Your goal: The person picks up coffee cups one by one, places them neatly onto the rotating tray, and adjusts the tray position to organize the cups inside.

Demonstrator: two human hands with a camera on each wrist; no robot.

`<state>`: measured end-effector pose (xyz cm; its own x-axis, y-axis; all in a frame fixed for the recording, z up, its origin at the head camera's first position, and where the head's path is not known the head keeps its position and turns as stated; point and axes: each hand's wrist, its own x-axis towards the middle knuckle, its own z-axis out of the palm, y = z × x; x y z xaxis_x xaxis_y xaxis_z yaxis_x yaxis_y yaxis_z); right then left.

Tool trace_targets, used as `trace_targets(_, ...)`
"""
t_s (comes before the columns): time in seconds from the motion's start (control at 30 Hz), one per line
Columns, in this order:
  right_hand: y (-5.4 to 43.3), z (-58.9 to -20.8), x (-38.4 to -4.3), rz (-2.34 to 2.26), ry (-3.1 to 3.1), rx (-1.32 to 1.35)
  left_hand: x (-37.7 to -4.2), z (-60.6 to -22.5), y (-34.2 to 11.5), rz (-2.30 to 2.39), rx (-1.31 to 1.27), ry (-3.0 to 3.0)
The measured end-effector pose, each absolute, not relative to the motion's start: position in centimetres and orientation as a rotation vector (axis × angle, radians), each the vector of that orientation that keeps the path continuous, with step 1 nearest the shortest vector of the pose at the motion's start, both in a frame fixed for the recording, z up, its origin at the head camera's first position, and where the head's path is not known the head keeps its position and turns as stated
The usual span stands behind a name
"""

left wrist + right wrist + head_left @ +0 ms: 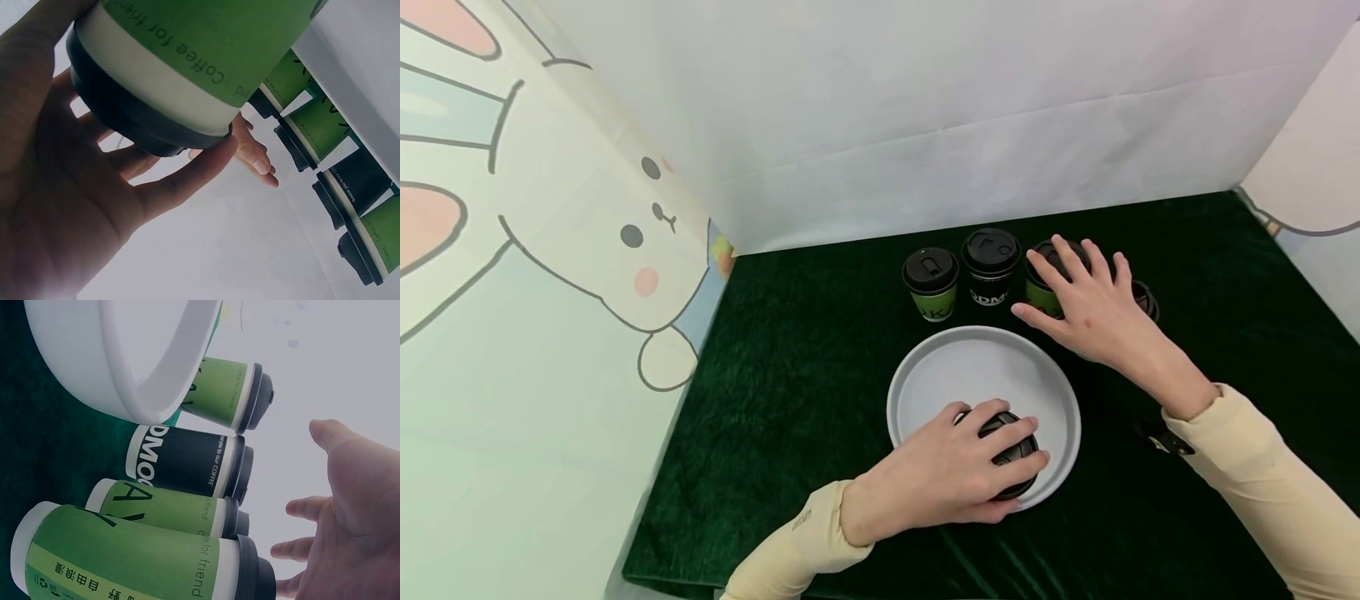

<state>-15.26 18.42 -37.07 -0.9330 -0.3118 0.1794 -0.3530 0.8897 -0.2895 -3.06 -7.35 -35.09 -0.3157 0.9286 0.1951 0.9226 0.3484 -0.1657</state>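
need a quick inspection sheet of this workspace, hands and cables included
Surface: dark green cloth.
Job's things: round tray; one lidded green cup on or over it, contact unclear; beyond, three green cups and one black cup, all lidded.
Clutter: nothing seen.
Hands: left hand grips a cup around its lid; right hand spread over the row, holding nothing.
Cables: nothing seen.
Surroundings: white backdrop; rabbit print at left.

Four cups stand behind the tray, with another cup over its front.
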Motion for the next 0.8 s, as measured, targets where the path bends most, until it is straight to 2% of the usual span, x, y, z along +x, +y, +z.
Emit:
trace_targets(0.5,17.3,-36.9,-13.3,0.483,-2.811,0.615,-3.0,-35.6,-7.2,0.042,-1.680,-2.362)
trace_targets(0.8,16.2,-38.6,-11.9,0.576,-2.764,0.766,-2.9,-35.7,-7.1,0.056,-1.690,-2.364)
